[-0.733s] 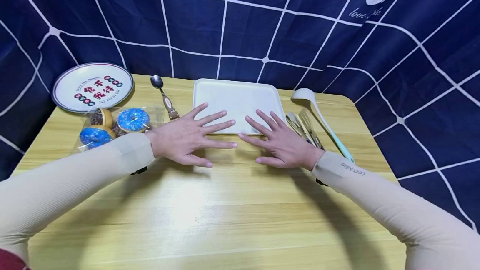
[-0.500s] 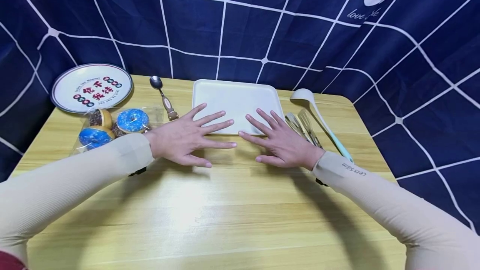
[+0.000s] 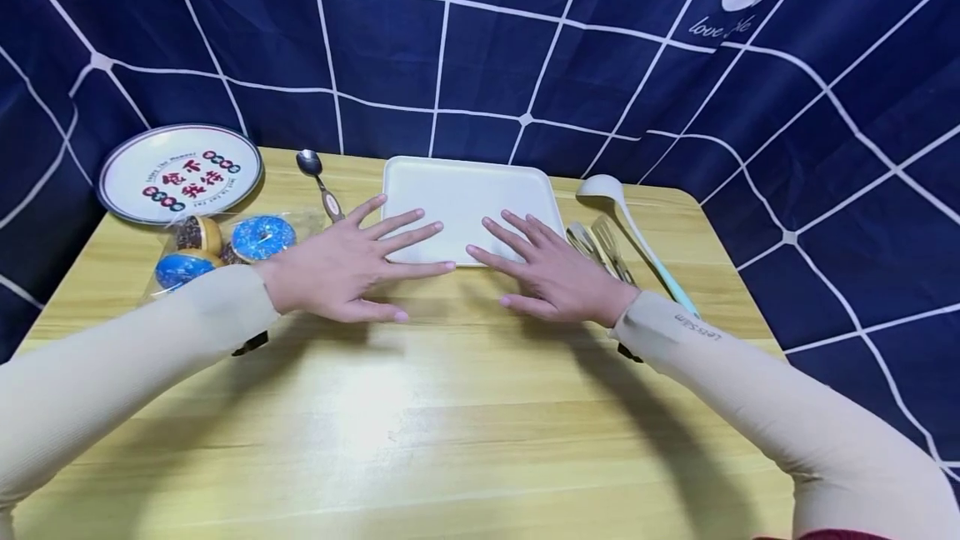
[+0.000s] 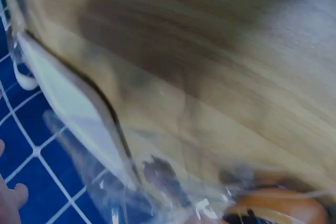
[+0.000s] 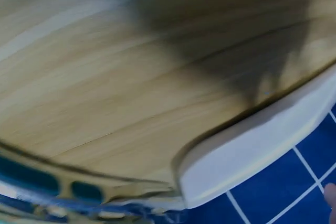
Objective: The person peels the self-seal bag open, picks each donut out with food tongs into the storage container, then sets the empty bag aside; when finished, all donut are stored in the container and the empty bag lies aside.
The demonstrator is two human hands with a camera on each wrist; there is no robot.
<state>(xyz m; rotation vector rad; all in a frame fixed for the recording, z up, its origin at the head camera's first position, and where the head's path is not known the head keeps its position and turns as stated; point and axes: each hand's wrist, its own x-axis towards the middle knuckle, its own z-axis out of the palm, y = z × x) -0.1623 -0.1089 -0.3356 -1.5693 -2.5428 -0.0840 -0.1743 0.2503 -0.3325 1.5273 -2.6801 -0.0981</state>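
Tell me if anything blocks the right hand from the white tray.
Nothing visible does: the right hand overlaps the near edge of the white tray in the head view. The utensils lie off the tray's right side.

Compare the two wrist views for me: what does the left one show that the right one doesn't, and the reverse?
Only the left wrist view: donuts in a clear bag, and what looks like the spoon handle.

Only the right wrist view: a close look at what seems a utensil with cutouts.

Both: the white tray, wooden table, blue cloth with white lines, and fingers at one edge. Blurred shapes past the tray in the left view stay unclear.
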